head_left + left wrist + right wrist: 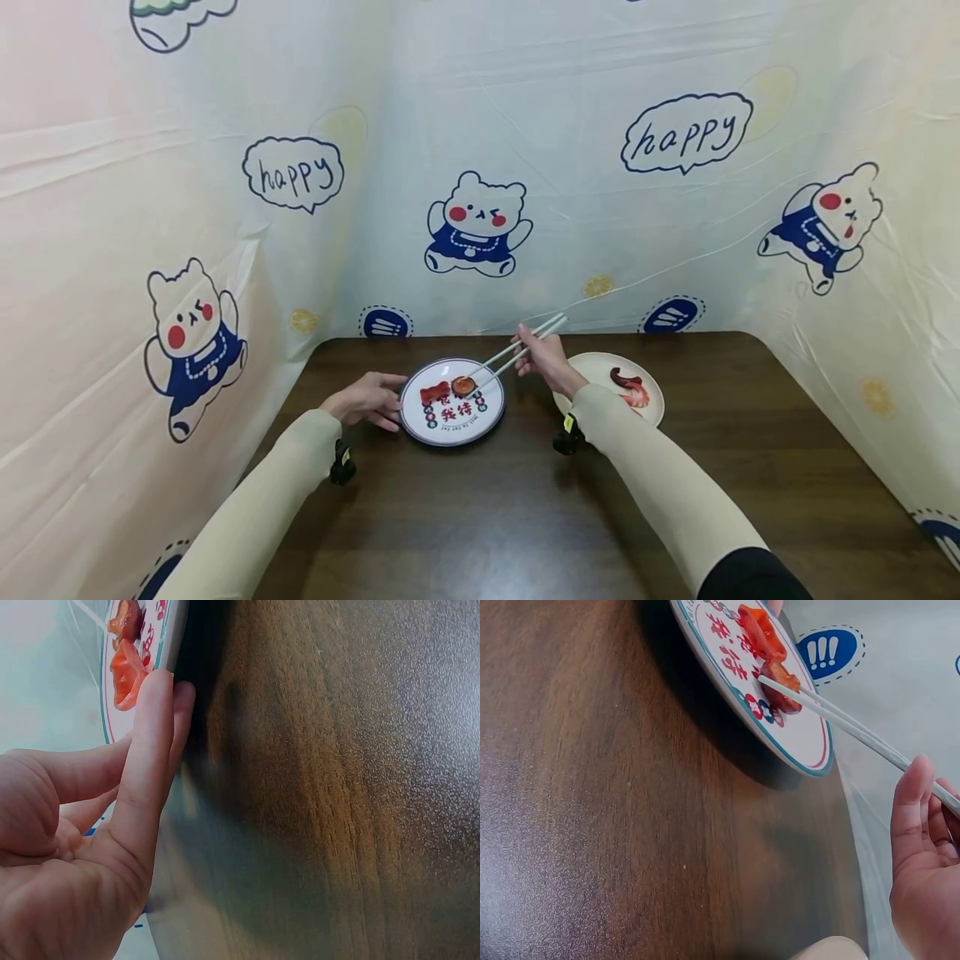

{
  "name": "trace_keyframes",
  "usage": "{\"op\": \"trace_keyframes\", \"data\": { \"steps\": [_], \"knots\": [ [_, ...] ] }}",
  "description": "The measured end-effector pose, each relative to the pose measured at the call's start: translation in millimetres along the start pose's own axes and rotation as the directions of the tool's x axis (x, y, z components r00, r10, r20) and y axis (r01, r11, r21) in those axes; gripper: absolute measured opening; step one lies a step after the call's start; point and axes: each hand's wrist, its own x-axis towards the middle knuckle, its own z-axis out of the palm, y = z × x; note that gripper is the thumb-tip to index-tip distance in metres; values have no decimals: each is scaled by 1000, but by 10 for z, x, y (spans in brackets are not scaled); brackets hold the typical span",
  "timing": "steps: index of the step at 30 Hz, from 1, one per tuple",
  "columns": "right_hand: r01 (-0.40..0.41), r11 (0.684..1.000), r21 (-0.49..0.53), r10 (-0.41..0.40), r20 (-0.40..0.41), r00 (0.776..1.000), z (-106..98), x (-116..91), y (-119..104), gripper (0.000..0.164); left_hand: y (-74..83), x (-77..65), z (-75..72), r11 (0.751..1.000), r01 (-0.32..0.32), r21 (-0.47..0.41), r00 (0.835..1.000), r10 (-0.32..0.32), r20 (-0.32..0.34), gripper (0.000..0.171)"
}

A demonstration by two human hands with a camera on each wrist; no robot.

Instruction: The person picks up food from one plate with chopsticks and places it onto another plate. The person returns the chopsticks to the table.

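My right hand (543,357) holds a pair of pale chopsticks (517,348). Their tips are at a round, glossy brown piece of food (463,386) on a white plate (450,429) with a dark blue rim and red lettering. Beside that piece lies a wavy red strip of food (435,393), also seen as a red-orange strip (129,675) in the left wrist view. At the plate's left edge my left hand (367,401) rests with fairly straight fingers; its fingertips (155,690) touch the rim.
A cream plate (592,367) stands to the right, partly behind the right forearm. It bears a dark curled tentacle (624,378) and a pink-orange shrimp (636,395). The brown wooden table (450,517) meets a printed cloth backdrop (570,242) behind and at both sides.
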Motion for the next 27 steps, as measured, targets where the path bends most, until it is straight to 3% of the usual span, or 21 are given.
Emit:
{"op": "trace_keyframes", "data": {
  "steps": [13,21,27],
  "knots": [
    [34,999,26,-34,-12,999,-99,34,-163,41,23,12,-26,1000,-11,0,1000,11,5,67],
    [48,996,70,-47,-16,999,-201,24,-213,54,7,15,-18,1000,-3,-4,1000,3,2,67],
    [39,998,58,-38,-17,999,-254,7,-237,46,0,9,-1,1000,6,-5,1000,-6,1,67]
  ]
}}
